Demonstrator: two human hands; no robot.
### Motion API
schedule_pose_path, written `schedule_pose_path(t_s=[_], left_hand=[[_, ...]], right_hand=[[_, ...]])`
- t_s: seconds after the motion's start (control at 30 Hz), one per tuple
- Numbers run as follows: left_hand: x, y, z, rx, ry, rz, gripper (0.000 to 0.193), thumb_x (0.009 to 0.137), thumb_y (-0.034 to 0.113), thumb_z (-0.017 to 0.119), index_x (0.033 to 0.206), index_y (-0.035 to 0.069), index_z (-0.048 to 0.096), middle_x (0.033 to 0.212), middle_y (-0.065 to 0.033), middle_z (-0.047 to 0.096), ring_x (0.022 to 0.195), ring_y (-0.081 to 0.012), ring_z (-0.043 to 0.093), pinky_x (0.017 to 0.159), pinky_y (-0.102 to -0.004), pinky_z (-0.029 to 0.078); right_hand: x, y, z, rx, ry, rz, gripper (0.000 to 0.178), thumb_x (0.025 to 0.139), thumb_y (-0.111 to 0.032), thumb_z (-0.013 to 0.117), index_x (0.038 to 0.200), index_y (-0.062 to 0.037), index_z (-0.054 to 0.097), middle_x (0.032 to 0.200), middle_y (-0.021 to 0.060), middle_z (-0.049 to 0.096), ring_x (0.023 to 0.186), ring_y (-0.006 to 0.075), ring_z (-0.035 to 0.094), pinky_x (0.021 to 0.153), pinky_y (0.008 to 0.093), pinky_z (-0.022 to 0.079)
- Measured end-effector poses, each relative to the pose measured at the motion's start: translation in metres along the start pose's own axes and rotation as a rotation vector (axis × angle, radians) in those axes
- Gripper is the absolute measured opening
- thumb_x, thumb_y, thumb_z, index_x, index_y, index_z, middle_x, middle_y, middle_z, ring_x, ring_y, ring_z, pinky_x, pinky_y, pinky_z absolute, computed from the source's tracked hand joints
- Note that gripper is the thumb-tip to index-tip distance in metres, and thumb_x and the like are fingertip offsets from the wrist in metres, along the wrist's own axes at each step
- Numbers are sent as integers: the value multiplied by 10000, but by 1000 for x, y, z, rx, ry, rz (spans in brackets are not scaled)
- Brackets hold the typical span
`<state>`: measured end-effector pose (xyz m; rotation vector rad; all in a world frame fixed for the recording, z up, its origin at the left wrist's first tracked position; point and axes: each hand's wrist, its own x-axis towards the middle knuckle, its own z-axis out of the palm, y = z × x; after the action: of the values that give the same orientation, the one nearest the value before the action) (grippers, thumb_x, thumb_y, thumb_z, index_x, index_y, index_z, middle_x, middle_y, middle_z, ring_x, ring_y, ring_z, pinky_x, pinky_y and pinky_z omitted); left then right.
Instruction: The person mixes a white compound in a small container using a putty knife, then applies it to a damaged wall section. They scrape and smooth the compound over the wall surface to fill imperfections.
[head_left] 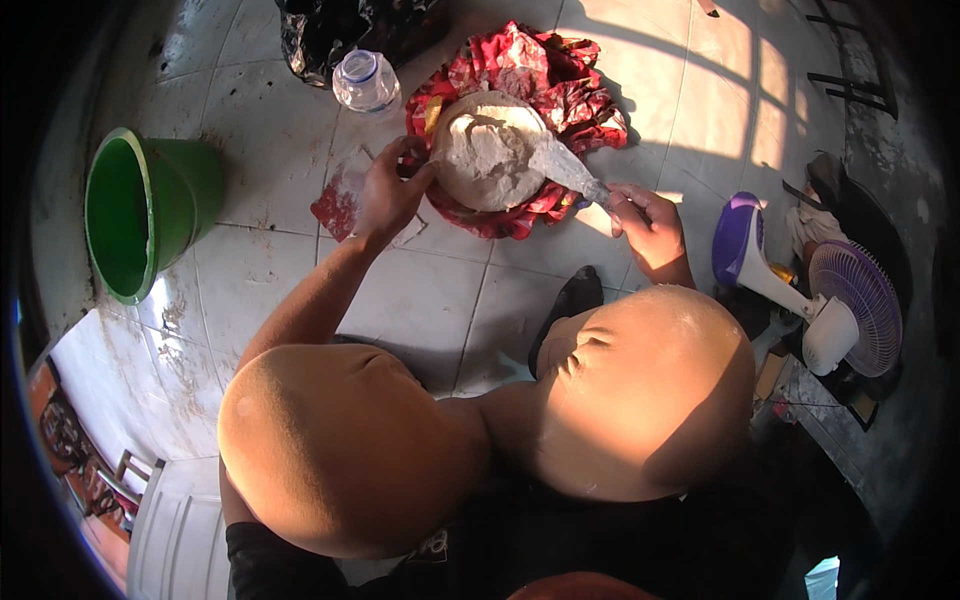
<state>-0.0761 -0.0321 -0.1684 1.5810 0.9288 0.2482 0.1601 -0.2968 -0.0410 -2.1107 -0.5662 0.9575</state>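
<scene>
Right fingers (645,200) clamped on handle of scraper (566,170); blade lies left of them, over bowl (515,101) of pale paste (488,155). Left fingers (421,180) curled at bowl's left rim, grip unclear. Scraper probably light, slick with paste: hold handle end. Paste likely soft.

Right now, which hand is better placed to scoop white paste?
Probably the right hand: it holds the scraper, whose blade reaches the bowl. The left hand, at the bowl's edge, shows no tool.
</scene>
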Motion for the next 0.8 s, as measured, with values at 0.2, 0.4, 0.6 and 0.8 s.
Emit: schedule_pose_path(t_s=[0.2, 0.4, 0.6, 0.8], left_hand=[[7, -12, -9, 73, -80, 53, 373, 925, 160, 735, 1233, -45, 684, 1071, -167, 753, 1011, -246, 727, 901, -383, 572], [9, -3, -8, 104, -149, 118, 299, 952, 141, 711, 1184, -42, 663, 1021, -141, 726, 915, -202, 717, 856, -357, 571], [11, -7, -13, 176, -113, 215, 294, 929, 121, 713, 1167, -43, 661, 1041, -186, 738, 940, -255, 734, 860, -378, 575], [17, -6, -11, 180, -151, 231, 314, 918, 113, 725, 1189, -38, 673, 1063, -207, 755, 974, -288, 747, 873, -395, 579]], right_hand=[[7, 40, 17, 447, -19, 505, 216, 1046, -253, 662, 1078, -41, 694, 723, 24, 588, 495, 31, 372, 430, 232, 239], [38, 80, 35, 672, -41, 349, 271, 1043, -245, 697, 1185, -15, 677, 808, 63, 616, 526, 63, 422, 438, 224, 271], [130, 52, -7, 258, -348, 137, 316, 1044, -340, 688, 1194, -67, 738, 764, -7, 627, 521, 28, 433, 441, 213, 295], [236, -59, -18, -334, -781, -270, 307, 1016, -307, 704, 1134, -37, 790, 806, -13, 691, 688, 52, 592, 584, 247, 462]])
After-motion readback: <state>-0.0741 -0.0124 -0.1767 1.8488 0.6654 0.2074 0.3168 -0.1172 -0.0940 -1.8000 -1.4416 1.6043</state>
